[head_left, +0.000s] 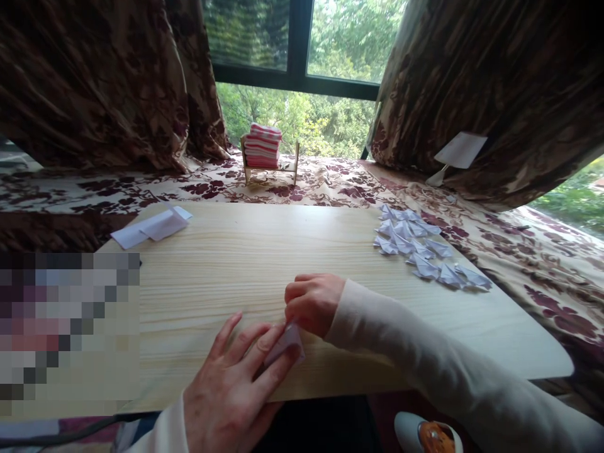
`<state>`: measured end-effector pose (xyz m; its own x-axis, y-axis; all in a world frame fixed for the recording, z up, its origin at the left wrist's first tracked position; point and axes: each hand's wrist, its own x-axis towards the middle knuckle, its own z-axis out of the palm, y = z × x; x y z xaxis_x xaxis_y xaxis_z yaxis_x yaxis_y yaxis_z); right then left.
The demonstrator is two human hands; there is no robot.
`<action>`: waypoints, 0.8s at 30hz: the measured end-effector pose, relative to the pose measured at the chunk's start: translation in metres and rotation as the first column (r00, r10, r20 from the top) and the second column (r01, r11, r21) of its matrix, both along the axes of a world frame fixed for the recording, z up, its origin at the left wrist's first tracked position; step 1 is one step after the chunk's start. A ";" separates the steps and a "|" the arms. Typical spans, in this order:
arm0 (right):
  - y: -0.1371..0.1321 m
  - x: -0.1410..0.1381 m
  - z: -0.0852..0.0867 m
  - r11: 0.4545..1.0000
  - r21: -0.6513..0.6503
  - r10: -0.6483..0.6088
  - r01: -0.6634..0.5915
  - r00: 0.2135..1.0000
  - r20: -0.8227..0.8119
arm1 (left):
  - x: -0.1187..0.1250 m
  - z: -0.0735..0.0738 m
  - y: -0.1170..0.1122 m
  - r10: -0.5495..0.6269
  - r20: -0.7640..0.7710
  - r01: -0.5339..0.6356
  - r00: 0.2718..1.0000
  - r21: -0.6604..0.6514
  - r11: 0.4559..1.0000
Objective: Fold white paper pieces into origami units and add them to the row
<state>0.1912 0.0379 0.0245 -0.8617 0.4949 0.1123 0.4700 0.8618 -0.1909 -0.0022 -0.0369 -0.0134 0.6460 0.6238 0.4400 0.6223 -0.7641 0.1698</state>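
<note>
A small folded piece of white paper (289,345) lies on the wooden table near its front edge. My left hand (240,371) rests over it with fingers stretched and spread, the index finger and thumb pressing on the paper. At the paper's upper corner, my right hand (314,304) is closed, its curled fingers pinching there; the fingertips are partly hidden. Several folded white paper pieces (415,242) with pointed shapes sit in a cluster at the table's right side. Flat white paper strips (153,228) lie overlapped at the far left corner.
The light wooden table (226,251) stands against a ledge covered with flowered cloth (330,182). On the ledge are a small rack (296,165) with folded red-and-white striped cloths (263,146) and a white lamp (460,151). A blurred patch covers the left side.
</note>
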 end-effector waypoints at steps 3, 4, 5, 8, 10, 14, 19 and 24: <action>0.004 -0.008 0.001 0.998 0.066 0.012 -0.019 0.994 0.106 | 0.002 -0.001 0.000 0.009 0.064 -0.008 0.998 -0.014 1.000; 0.004 -0.009 0.001 0.996 0.085 0.015 -0.026 0.991 0.130 | 0.002 -0.002 -0.001 0.012 0.075 -0.011 0.997 -0.015 1.000; 0.004 -0.010 0.002 0.994 0.101 0.019 -0.034 0.989 0.146 | 0.003 -0.002 -0.001 0.017 0.082 -0.016 0.996 -0.014 1.000; 0.001 -0.008 -0.001 0.988 0.144 0.035 -0.053 0.992 0.125 | 0.006 -0.004 -0.003 0.048 0.065 -0.047 0.997 -0.007 0.999; -0.001 -0.004 -0.006 0.984 0.171 0.047 -0.057 0.997 0.058 | 0.008 -0.005 -0.005 0.076 0.039 -0.076 0.996 0.005 0.997; 0.000 0.002 -0.020 0.981 0.190 0.046 -0.032 0.997 -0.066 | 0.011 -0.003 -0.010 0.111 0.004 -0.111 0.994 0.029 0.993; 0.005 0.011 -0.021 0.989 0.141 -0.040 0.050 0.997 -0.072 | 0.014 -0.005 -0.013 0.137 0.012 -0.137 0.990 0.039 0.990; 0.004 0.017 -0.012 0.994 -0.068 -0.097 0.085 0.977 -0.188 | 0.012 -0.008 -0.012 0.127 0.033 -0.127 0.991 0.028 0.991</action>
<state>0.2082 0.0424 0.0125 -0.7784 0.5808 0.2382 0.4961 0.8017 -0.3335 0.0096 -0.0489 -0.0216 0.5480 0.6862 0.4784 0.7094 -0.6843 0.1689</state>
